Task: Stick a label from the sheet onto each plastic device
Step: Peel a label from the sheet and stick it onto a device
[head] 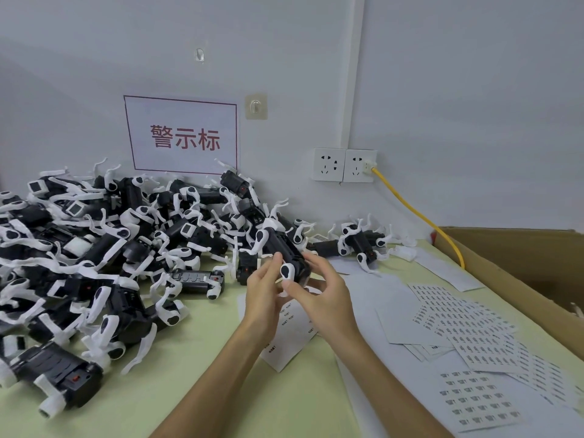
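Note:
A black-and-white plastic device [281, 248] is held up above the table's middle, tilted, with its white arms sticking out. My left hand [264, 290] grips its lower left side, fingers curled up around the body. My right hand [322, 292] holds it from the right, thumb near a white oval pad at its lower end. A nearly used label sheet [292, 336] lies on the table under my hands. Whether a label is between my fingers cannot be made out.
A big pile of the same devices [104, 248] covers the table's left and back. One more device [360, 241] lies by the wall. Label sheets [467, 330] are spread on the right. A cardboard box [518, 270] and a yellow cable [420, 216] stand far right.

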`<action>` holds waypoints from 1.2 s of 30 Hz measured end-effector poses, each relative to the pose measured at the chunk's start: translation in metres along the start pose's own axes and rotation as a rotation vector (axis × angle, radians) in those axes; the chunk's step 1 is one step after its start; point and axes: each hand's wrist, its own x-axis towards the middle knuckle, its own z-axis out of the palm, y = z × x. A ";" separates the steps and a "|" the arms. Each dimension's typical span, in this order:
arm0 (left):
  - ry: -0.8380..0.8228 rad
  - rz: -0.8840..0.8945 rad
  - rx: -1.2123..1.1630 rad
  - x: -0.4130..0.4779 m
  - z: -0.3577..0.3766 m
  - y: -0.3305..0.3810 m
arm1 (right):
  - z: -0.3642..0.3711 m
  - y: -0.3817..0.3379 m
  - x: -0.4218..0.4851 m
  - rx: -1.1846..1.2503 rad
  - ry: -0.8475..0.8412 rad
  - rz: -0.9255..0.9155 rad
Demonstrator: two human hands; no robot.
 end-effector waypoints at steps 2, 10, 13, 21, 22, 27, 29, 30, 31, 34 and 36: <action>0.006 -0.012 0.048 0.001 -0.001 -0.002 | -0.002 0.001 0.001 -0.035 0.007 0.007; 0.122 0.078 0.404 0.008 -0.005 -0.010 | -0.015 0.001 0.012 0.144 0.105 0.270; 0.210 0.106 0.398 0.010 -0.013 -0.007 | -0.033 0.003 0.025 0.576 0.159 0.600; 0.617 0.187 0.169 0.023 -0.046 0.001 | -0.135 0.003 0.043 1.226 0.555 0.204; 0.594 0.186 0.202 0.024 -0.050 0.001 | -0.148 0.005 0.043 1.225 0.617 0.166; 0.326 0.043 0.482 0.027 -0.058 -0.006 | -0.145 0.007 0.039 1.077 0.724 0.263; 0.284 -0.020 0.490 0.028 -0.060 -0.006 | -0.128 0.003 0.040 1.063 0.642 0.333; 0.283 -0.042 0.470 0.029 -0.062 -0.003 | -0.120 0.002 0.041 1.041 0.592 0.351; 0.276 -0.059 0.445 0.030 -0.063 -0.001 | -0.113 0.001 0.042 1.007 0.544 0.359; 0.279 -0.036 0.449 0.031 -0.063 0.000 | -0.099 0.001 0.041 0.888 0.452 0.354; 0.366 0.064 0.530 0.030 -0.061 -0.004 | -0.095 0.000 0.041 0.831 0.427 0.358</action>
